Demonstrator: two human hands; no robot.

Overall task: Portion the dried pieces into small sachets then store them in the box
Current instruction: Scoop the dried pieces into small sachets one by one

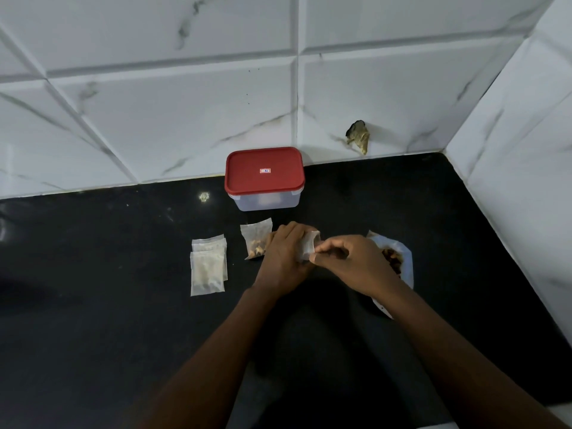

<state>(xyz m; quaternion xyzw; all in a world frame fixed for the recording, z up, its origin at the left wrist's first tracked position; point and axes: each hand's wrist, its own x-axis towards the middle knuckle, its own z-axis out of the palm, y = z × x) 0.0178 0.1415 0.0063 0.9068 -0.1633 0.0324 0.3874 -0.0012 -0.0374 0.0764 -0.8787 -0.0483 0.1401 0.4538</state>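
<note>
In front of the lidded box (264, 181), the left hand (283, 252) grip is curled around a sachet (308, 247); the right hand (349, 261) pinches its mouth. Dried pieces (393, 258) lie front-right of the box.

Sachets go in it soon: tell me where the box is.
In the head view the red-lidded box stands centre-back on the black counter, against the tiled wall, just beyond the filled sachet.
</note>
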